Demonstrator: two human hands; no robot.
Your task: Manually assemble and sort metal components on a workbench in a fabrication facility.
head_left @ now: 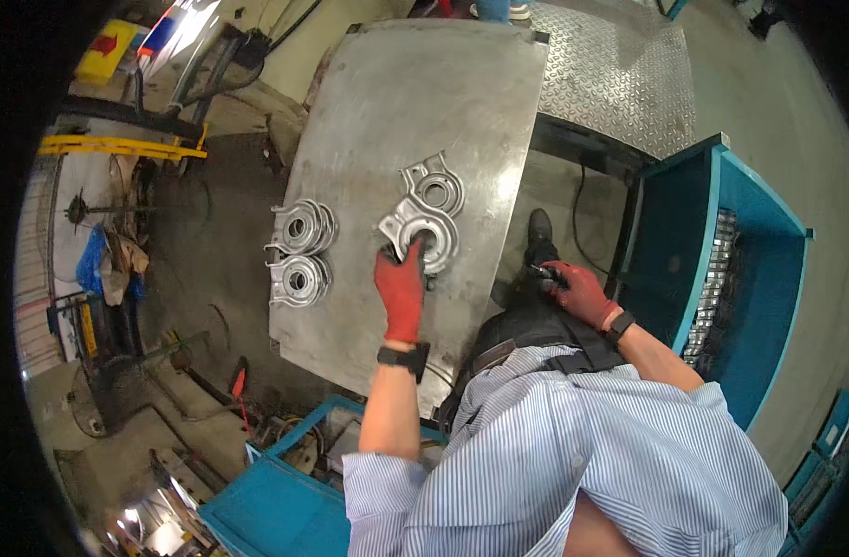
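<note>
My left hand (401, 288), in a red glove with dark fingertips, is closed on the near edge of a stamped metal bracket (434, 223) with a round central hole. The bracket rests on the metal table (387, 102), partly over a second bracket (438, 188) of the same kind. Out past the table's right edge, my right hand (582, 292), gloved alike, is closed around a small dark object (545, 272), too small to name. Two overlapping groups of similar brackets (299, 227) (299, 278) lie at the table's left edge.
A blue bin (758, 213) on the right holds a row of metal parts (710, 278). Diamond-patterned plate (619, 79) adjoins the table's far right. Another blue container (285, 506) stands at the lower left. Someone's feet (503, 11) show beyond the table, and a yellow bar (118, 146) is at the left.
</note>
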